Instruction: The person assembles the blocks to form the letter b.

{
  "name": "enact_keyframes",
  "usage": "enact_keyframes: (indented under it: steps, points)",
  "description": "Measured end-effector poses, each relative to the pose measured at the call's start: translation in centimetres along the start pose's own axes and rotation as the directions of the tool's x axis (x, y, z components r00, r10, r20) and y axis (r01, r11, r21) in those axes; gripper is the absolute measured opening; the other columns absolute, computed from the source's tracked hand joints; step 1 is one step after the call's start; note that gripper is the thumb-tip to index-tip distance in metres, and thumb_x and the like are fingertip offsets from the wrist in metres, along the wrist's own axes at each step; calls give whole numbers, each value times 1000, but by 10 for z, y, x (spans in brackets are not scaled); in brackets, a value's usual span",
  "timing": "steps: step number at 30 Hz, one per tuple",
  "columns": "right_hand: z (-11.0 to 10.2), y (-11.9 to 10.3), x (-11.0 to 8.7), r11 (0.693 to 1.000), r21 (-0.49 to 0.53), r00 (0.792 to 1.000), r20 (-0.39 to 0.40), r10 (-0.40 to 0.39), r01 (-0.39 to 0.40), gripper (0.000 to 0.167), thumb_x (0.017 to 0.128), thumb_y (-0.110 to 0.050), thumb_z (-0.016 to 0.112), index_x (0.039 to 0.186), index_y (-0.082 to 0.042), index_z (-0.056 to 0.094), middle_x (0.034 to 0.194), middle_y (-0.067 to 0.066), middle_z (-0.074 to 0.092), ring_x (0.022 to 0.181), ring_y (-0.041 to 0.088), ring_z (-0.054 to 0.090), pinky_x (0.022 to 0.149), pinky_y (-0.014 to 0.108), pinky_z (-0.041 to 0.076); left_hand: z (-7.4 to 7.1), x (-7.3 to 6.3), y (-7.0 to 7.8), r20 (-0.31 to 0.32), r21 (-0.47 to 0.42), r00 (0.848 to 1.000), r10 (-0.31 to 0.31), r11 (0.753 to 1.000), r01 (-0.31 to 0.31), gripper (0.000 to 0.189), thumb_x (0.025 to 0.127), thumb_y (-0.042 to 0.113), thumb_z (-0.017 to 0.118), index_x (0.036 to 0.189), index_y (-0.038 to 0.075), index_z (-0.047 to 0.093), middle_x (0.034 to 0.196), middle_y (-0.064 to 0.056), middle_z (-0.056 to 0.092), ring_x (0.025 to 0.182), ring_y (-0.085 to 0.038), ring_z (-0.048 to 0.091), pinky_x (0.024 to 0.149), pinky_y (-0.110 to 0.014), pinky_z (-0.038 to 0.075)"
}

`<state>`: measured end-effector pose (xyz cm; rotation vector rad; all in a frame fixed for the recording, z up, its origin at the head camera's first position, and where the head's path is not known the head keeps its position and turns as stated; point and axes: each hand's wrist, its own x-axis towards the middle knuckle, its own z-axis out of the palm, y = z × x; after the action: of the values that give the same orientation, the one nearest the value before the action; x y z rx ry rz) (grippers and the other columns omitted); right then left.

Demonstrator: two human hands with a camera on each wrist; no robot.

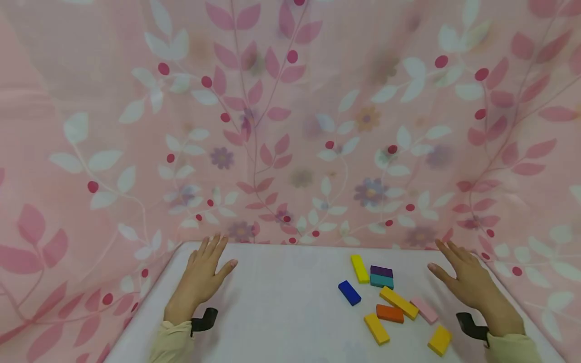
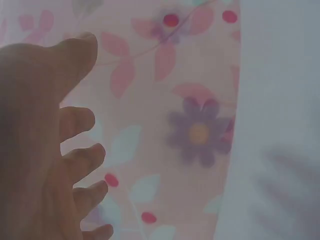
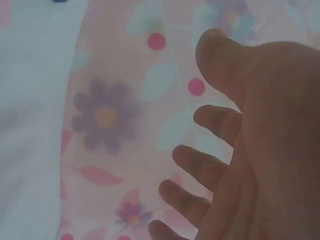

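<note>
My left hand (image 1: 202, 277) is over the left part of the white table (image 1: 281, 302), fingers extended and thumb spread, holding nothing. On the other side, my right hand (image 1: 467, 280) is held the same way, just right of a group of small coloured blocks. Nearest to it are a pink block (image 1: 424, 310) and a short yellow block (image 1: 440, 340). Farther left lie an orange block (image 1: 390, 313), a blue block (image 1: 349, 293), a teal block (image 1: 382, 281) against a purple block (image 1: 381, 271), and several yellow ones. Both wrist views show spread fingers with empty palms.
A pink curtain (image 1: 299, 176) printed with leaves and flowers hangs behind the table and down both sides. Black wrist mounts (image 1: 205, 320) are strapped at each cuff. The table's far edge runs just beyond the fingertips.
</note>
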<state>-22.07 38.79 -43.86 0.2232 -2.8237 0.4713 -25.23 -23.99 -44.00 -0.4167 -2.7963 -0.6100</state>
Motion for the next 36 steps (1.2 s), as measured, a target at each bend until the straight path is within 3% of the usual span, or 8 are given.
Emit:
enact_keyframes:
  steps: [5, 9, 14, 17, 20, 23, 29, 36]
  points:
    - [6, -15, 3, 1000, -7, 996, 88, 11, -10, 80, 104, -46, 65, 164, -4, 33, 159, 42, 37, 138, 68, 35, 101, 87, 29, 24, 6, 17, 27, 13, 997, 72, 997, -72, 76, 107, 49, 60, 165, 7, 36, 172, -26, 29, 158, -51, 26, 121, -73, 24]
    - [15, -24, 8, 1000, -10, 988, 151, 20, -19, 83, 101, -48, 68, 164, -5, 34, 160, 41, 36, 139, 66, 36, 102, 86, 30, 52, 12, 40, 28, -7, 991, 132, 991, -132, 68, 105, 43, 65, 160, 6, 46, 159, -27, 48, 142, -48, 50, 114, -65, 41]
    - [36, -38, 14, 999, 34, 975, 224, -3, -5, 84, 99, -48, 72, 164, -9, 36, 161, 37, 39, 141, 64, 38, 102, 85, 32, 101, 10, 87, 5, -9, 963, 271, 963, -270, 56, 104, 38, 68, 149, 5, 59, 126, -15, 67, 113, -30, 65, 94, -48, 56]
    - [50, -49, 16, 996, 91, 962, 270, -32, 8, 82, 98, -47, 74, 163, -10, 41, 161, 34, 42, 142, 62, 40, 105, 83, 34, 132, 3, 125, 97, -33, 946, 308, 951, -306, 55, 104, 40, 67, 147, 7, 62, 119, -9, 68, 105, -21, 66, 88, -39, 58]
    - [62, -59, 16, 991, 129, 946, 322, -26, -16, 80, 96, -50, 75, 162, -15, 44, 160, 29, 46, 142, 57, 43, 106, 79, 38, 157, -2, 163, 227, -37, 938, 263, 964, -262, 59, 103, 48, 66, 148, 11, 61, 123, -7, 68, 103, -16, 63, 87, -34, 59]
    - [70, -65, 18, 988, 144, 935, 355, -6, -48, 76, 97, -51, 74, 159, -17, 49, 157, 25, 50, 141, 51, 47, 108, 75, 41, 175, -1, 194, 280, -29, 944, 175, 984, -174, 64, 102, 54, 66, 149, 11, 61, 127, -8, 67, 104, -16, 61, 86, -35, 59]
    - [76, -65, 19, 989, 138, 942, 336, -5, -44, 61, 100, -47, 73, 148, -11, 61, 143, 21, 59, 129, 41, 57, 106, 67, 48, 196, 11, 232, 267, -75, 963, 33, 997, -14, 73, 101, 58, 65, 152, 7, 56, 135, -15, 62, 106, -24, 68, 88, -43, 60]
    - [83, -64, 17, 995, 100, 945, 324, -39, 6, 54, 100, -43, 73, 142, -9, 67, 132, 19, 61, 116, 35, 61, 101, 63, 53, 212, 23, 246, 174, -86, 983, -54, 994, 70, 68, 100, 54, 69, 151, 11, 59, 126, -12, 58, 78, -23, 67, 72, -38, 56]
